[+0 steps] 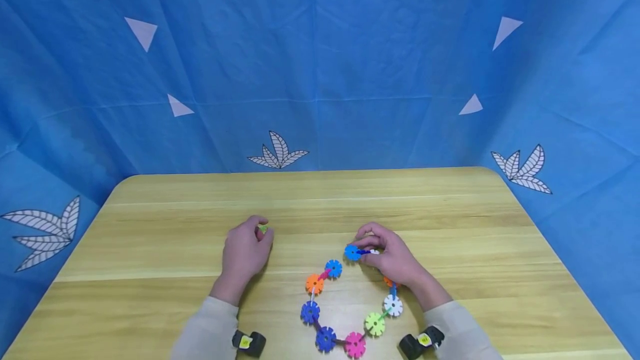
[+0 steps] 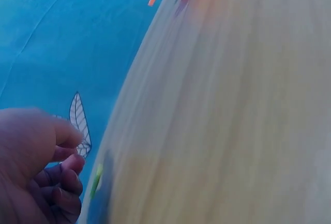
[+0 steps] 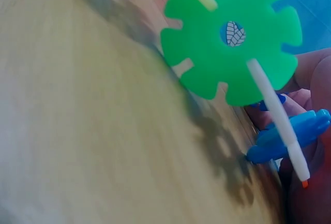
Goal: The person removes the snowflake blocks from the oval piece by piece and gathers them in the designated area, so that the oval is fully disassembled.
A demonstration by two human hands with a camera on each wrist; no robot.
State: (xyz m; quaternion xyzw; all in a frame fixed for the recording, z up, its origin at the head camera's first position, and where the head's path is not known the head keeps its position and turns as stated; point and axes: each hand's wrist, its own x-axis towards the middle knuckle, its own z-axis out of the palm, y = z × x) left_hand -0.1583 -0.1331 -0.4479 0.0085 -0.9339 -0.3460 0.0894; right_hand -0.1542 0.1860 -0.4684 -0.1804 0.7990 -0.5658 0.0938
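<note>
A chain of notched plastic discs (image 1: pixel 355 345), linked edge to edge in several colours, forms an open ring on the table. My right hand (image 1: pixel 395 254) pinches the chain's upper right end, between thumb and fingers; a light blue disc (image 1: pixel 352 253) sticks out past the fingertips. At the other end, another blue disc (image 1: pixel 334 268) lies apart from it. My left hand (image 1: pixel 246 251) is left of the ring, its fingers loosely curled. Close by its fingertips is a small green disc (image 2: pixel 96 181), seen edge-on and apart from the fingers in the left wrist view.
The wooden table (image 1: pixel 165 226) has rounded far corners and ends at a blue patterned curtain (image 1: pixel 320 71). Both wrists wear black straps with small devices. A green disc (image 3: pixel 232 74) of the chain fills much of the right wrist view.
</note>
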